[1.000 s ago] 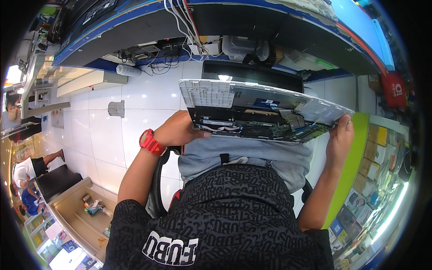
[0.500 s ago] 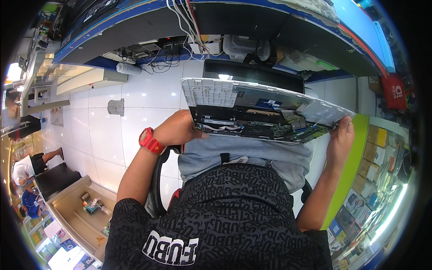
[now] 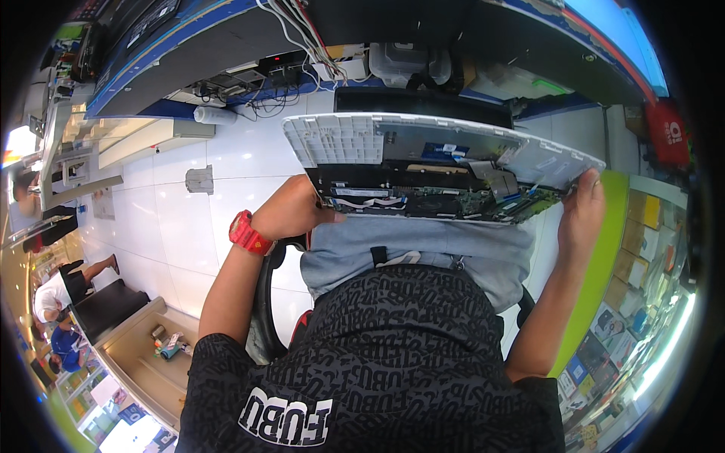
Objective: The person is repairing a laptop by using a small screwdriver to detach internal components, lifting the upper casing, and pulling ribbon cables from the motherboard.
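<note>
White floor tiles (image 3: 189, 230) spread out beneath and to the left of the opened laptop (image 3: 445, 172), and beyond it runs a work surface (image 3: 393, 23) with a dark front. Pale and red cables (image 3: 298, 34) hang from that surface, and a clear plastic tub (image 3: 400, 64) sits under it, on the far side of the laptop.

You hold the laptop up over your grey trousers (image 3: 419, 245), tilted so that its bare insides face you. Your left hand (image 3: 291, 208) pinches its left end, thumb along the near edge, the other fingers mostly hidden. Your right hand (image 3: 583, 211) grips its right end, thumb at the corner; you cannot tell from here how the fingers sit behind. Inside the casing you see white ribbed plastic (image 3: 332, 140), a blue label (image 3: 445, 151), a white ribbon cable (image 3: 385, 202) and green circuitry (image 3: 532, 202). A dark flat panel (image 3: 423, 100) shows just beyond the laptop's far edge.

You wear a red watch (image 3: 249, 234) on your left wrist. Right of the laptop stands a display case (image 3: 615, 226) with a lime-green side; farther left of it, a person in a white shirt (image 3: 53, 296).
</note>
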The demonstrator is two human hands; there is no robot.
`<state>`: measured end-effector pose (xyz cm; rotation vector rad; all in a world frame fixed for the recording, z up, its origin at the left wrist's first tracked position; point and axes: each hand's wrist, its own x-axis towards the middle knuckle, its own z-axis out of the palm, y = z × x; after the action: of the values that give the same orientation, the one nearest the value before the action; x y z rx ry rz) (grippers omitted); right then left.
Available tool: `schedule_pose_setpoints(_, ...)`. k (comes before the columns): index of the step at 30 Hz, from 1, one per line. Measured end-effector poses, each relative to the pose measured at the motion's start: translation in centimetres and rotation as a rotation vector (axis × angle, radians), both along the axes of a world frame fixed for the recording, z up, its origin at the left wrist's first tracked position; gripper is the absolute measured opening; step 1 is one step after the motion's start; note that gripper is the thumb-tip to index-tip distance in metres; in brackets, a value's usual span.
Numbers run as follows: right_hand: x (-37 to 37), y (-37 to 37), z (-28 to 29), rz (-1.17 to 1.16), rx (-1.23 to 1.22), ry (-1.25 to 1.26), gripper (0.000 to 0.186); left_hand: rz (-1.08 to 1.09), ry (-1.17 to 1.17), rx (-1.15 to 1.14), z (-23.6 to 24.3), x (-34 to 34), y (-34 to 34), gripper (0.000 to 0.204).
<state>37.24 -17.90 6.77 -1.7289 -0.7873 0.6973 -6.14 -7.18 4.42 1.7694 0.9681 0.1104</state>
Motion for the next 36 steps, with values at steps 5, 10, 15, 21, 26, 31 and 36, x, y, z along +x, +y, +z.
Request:
schedule_pose_setpoints(5,-0.4,0.5,-0.2,-0.022,0.032,0.019,0.049,0.009,-0.018,0.058,0.2,0.4,0.0,0.059)
schedule_pose_setpoints(10,-0.5,0.7,-0.3,-0.015,0.05,0.034,0.051,-0.01,0.05,0.04,-0.1,0.3,-0.2,0.07)
schedule_pose_setpoints(15,-1.7,1.3,0.5,-0.037,0.113,0.134,0.053,0.015,0.085,-0.017,-0.2,0.4,-0.1,0.072)
schedule_pose_setpoints(21,-0.7,0.7,-0.2,0.002,0.08,0.119,0.058,0.034,0.064,-0.04,-0.8,0.5,-0.2,0.076)
schedule_pose_setpoints(26,-0.6,1.1,-0.2,-0.021,0.079,0.12,0.054,-0.009,0.091,0.018,-0.6,0.5,0.2,0.078)
schedule_pose_setpoints(31,-0.5,1.1,-0.2,-0.011,0.094,0.133,0.054,0.038,0.084,-0.078,-0.5,0.6,0.2,0.071)
schedule_pose_setpoints(36,-0.6,1.1,-0.3,-0.02,0.1,0.15,0.054,0.023,0.079,-0.067,-0.7,0.4,0.2,0.07)
